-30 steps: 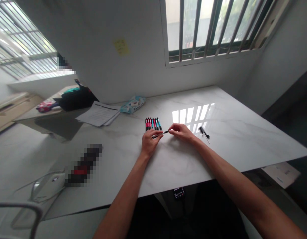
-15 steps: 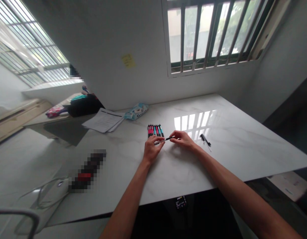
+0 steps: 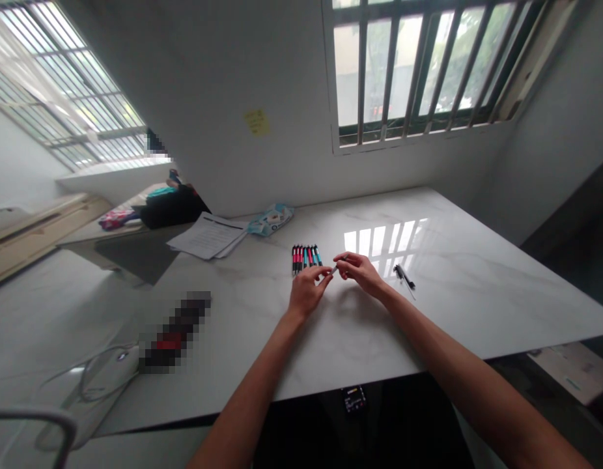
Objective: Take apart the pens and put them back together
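Note:
Both my hands meet over the white marble table (image 3: 452, 286), pinching one thin pen (image 3: 336, 266) between them. My left hand (image 3: 308, 291) grips its near end with curled fingers. My right hand (image 3: 361, 271) holds the far end with its fingertips. Most of the pen is hidden by my fingers. Just beyond my hands lies a neat row of several red and teal pens (image 3: 305, 256), side by side. A loose black pen part (image 3: 404, 276) rests on the table to the right of my right hand.
A stack of papers (image 3: 208, 236) and a blue wipes packet (image 3: 271, 219) lie at the back left near the wall. A white device with a cable (image 3: 106, 374) sits at the near left beside a blurred dark object (image 3: 174, 332). A barred window is above.
My hands have closed in on each other, so less of the pen shows between them. The view has tilted up a little.

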Demonstrator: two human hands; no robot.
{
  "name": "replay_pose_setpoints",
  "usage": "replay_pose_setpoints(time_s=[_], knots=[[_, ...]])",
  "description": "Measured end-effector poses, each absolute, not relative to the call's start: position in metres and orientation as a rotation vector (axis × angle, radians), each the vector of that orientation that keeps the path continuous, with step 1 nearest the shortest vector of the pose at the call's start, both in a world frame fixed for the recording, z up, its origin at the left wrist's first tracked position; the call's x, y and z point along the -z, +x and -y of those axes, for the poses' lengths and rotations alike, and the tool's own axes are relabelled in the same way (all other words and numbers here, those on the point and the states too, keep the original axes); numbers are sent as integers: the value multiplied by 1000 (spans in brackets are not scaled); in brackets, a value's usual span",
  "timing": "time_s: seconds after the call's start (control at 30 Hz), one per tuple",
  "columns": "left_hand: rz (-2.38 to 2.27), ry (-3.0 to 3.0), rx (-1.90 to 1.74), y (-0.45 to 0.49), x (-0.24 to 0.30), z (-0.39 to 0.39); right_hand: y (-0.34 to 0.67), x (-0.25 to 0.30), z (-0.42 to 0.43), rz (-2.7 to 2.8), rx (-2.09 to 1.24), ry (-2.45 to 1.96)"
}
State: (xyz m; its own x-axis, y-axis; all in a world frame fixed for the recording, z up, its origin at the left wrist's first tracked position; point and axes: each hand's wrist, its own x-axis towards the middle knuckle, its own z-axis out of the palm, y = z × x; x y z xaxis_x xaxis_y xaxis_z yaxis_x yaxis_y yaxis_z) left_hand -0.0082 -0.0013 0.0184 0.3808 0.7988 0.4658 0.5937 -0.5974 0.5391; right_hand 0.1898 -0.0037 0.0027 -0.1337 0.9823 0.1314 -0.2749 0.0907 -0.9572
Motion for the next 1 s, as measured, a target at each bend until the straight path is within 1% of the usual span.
replay_pose_setpoints(time_s=[0.13,0.23,0.33,0.43,0.63,0.7,0.8,1.0], knots=[[-1377,2503,-1102,-15,-20,-12,196,-3,-1,1045,-1265,-852],[-1539,2466,-1241,-32,-17,-27,202,6,-7,997,-1125,-999],[-1763,2270,-1375,-50,-10,-40,205,15,-8,1138,-864,-1330],[-1830,2191,-1408,-59,-3,-45,203,15,-5,1331,-588,-1623],[-1806,2241,-1394,-51,2,-41,191,3,-4,1597,-327,-1844],[-1813,2234,-1395,-50,3,-40,185,-1,-9,1654,-291,-1920],[-1809,2215,-1396,-50,4,-41,173,-9,-23,1725,-333,-2000],[-1803,2193,-1396,-51,7,-40,140,-21,-44,1818,-383,-2012]])
